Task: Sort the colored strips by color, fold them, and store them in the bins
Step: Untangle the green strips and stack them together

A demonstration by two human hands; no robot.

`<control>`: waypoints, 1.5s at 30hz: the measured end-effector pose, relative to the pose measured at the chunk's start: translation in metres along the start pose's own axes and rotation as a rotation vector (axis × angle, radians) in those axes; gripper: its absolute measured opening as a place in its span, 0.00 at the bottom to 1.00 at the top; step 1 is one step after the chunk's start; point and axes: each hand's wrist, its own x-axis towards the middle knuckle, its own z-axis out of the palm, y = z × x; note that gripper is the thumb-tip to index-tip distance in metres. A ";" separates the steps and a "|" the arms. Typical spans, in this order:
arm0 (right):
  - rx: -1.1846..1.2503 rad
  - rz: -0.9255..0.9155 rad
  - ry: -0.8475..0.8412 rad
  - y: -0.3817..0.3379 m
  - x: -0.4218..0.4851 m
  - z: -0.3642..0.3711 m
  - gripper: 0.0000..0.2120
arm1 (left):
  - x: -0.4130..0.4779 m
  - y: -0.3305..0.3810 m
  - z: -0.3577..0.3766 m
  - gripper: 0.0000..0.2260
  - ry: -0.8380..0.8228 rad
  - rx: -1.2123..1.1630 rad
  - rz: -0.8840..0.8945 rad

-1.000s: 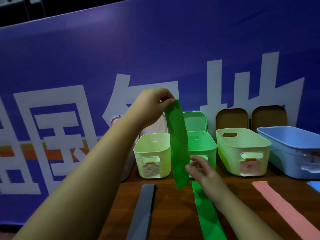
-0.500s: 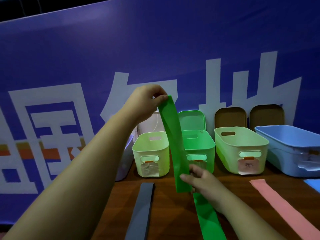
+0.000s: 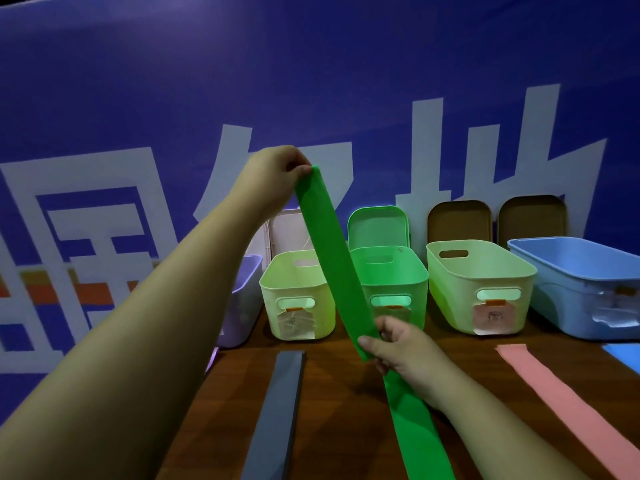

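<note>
Pinching green strip [image 3: 332,258] at eleven o'clock with left hand [image 3: 277,174], at five with right hand [image 3: 398,348], could fold crooked on any slackened grip.

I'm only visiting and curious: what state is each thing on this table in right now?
Green strip: held up, unfolded.
Left hand: pinching its top end.
Right hand: pinching its lower end.
Grey strip: flat on table.
Pink strip: flat on table.
Green bin: open.

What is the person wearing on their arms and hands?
Nothing that shows. The left forearm and right forearm are bare, with no sleeves. The left hand and right hand have no gloves, rings or watch that I can see.
</note>
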 end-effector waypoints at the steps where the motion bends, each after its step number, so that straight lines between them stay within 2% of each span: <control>1: -0.039 -0.020 -0.001 0.001 0.001 0.000 0.11 | 0.002 -0.005 0.002 0.08 -0.005 0.018 -0.021; 3: -0.109 -0.048 0.003 0.003 0.002 -0.001 0.06 | 0.003 -0.016 0.006 0.08 -0.020 0.007 -0.089; 7: -0.213 -0.065 0.031 0.007 0.005 0.000 0.06 | 0.001 -0.032 0.019 0.09 -0.034 -0.023 -0.207; 15: -0.195 -0.053 0.061 -0.017 -0.021 -0.006 0.04 | -0.002 -0.046 0.035 0.10 -0.030 -0.065 -0.327; 18: -0.182 -0.027 0.075 -0.027 -0.054 -0.007 0.05 | -0.006 -0.039 0.044 0.10 -0.057 -0.077 -0.316; 25: -0.260 0.057 0.242 -0.036 -0.126 -0.002 0.05 | -0.034 -0.018 0.084 0.08 -0.136 -0.109 -0.250; 28: -0.270 0.119 0.232 -0.039 -0.158 0.003 0.05 | -0.054 -0.007 0.105 0.10 -0.214 -0.078 -0.192; 33: -0.304 0.194 0.257 -0.033 -0.200 0.012 0.15 | -0.092 0.008 0.139 0.09 -0.363 -0.082 -0.129; 36: -0.341 0.205 0.265 -0.022 -0.213 0.014 0.17 | -0.108 0.015 0.155 0.09 -0.377 0.019 -0.089; 45: -0.333 0.257 0.286 -0.006 -0.230 0.022 0.20 | -0.140 0.034 0.198 0.08 -0.564 0.274 -0.004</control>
